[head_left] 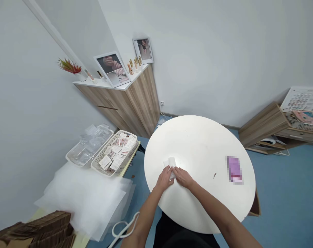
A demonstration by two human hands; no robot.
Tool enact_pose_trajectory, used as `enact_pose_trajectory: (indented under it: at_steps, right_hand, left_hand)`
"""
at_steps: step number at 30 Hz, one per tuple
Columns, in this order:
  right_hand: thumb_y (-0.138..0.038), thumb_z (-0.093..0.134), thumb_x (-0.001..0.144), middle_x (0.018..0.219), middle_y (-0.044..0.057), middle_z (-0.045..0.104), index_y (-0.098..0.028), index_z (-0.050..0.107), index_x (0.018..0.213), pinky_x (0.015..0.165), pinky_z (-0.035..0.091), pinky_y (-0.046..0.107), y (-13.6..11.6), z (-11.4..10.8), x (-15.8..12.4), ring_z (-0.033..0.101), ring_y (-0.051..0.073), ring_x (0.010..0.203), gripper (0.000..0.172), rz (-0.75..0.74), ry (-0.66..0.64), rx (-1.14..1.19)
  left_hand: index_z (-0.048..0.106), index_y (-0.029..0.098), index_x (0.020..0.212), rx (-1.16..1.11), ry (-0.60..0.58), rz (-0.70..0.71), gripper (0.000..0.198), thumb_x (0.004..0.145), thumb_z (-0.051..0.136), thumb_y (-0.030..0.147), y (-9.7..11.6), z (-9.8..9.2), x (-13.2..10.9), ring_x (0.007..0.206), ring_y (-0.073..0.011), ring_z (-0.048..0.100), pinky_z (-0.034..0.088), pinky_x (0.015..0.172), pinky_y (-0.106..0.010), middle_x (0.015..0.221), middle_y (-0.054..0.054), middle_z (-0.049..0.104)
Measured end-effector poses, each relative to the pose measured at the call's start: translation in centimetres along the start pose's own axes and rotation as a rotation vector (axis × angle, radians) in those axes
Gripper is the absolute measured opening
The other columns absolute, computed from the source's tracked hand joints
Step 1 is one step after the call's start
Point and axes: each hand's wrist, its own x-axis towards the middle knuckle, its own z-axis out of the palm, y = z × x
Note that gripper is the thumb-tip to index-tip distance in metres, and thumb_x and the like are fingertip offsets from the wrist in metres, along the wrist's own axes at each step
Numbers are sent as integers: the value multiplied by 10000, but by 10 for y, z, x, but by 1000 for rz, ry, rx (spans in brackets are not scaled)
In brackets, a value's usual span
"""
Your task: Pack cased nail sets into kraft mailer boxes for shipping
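Both my hands rest together near the left front of a round white table (198,144). My left hand (164,178) and my right hand (182,177) have their fingers curled onto a small white packet (170,163) lying on the tabletop. The packet's far end sticks out beyond my fingertips. A small purple item (234,169), blurred out, lies on the right side of the table, well clear of my hands.
Left of the table stands a white basket (114,153) of several small packets, beside a clear plastic tray (89,144). White foam sheets (86,199) and brown cardboard (32,229) lie nearer. A wooden cabinet (130,100) with framed pictures stands behind; a low shelf (270,127) stands right.
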Motion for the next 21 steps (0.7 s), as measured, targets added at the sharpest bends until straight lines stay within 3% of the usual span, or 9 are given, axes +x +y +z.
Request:
enact_pose_trajectory:
  at_steps: [4,8,11,13,14,18,21]
  right_hand:
    - [-193,564,833,1135,77,563,-196,552,1167,786,490,295,13,-21,19,572,190,944,334,72,1,230]
    - [-283,561,884,1103,59,546,-180,637,986,742,475,259,29,-41,54,580,119,755,164,159,-91,404]
    - [-330,535,910,1043,68,551,-159,654,921,745,467,262,37,-45,78,578,126,745,209,239,-144,409]
    - [-345,530,914,1023,73,551,-153,656,915,745,464,262,41,-43,89,579,133,755,230,289,-149,398]
    - [-346,534,913,1017,72,549,-153,656,923,747,463,260,44,-40,92,582,135,763,229,310,-139,396]
    - [-328,552,903,1018,63,533,-162,637,988,779,462,251,49,-24,98,593,134,801,205,363,-39,407]
    - [-293,519,911,1056,72,524,-170,597,1061,754,479,265,45,-15,99,595,141,791,209,422,60,384]
  left_hand:
    - [537,220,1265,-254,-70,-46,475,799,582,302,-9,-33,15,1095,-237,599,494,939,-359,1224,-78,610]
    - [550,259,1197,-429,-90,-281,329,906,454,380,-13,-46,31,944,-192,640,517,849,-331,1039,-14,678]
    - [463,221,1294,-335,135,-399,404,916,428,359,-11,-36,35,1118,-235,574,482,942,-406,1234,-81,600]
    - [381,180,1372,-184,312,-398,478,911,423,299,-7,-24,31,1274,-279,458,412,1030,-477,1392,-145,470]
    - [354,168,1395,-118,346,-370,494,915,409,271,-4,-17,27,1307,-289,422,392,1046,-496,1425,-161,431]
    - [364,165,1415,75,236,-152,498,920,381,216,6,8,5,1352,-292,380,317,1106,-520,1447,-157,431]
    - [264,185,1481,163,153,-74,565,926,363,222,12,17,-5,1399,-291,316,246,1134,-556,1512,-132,362]
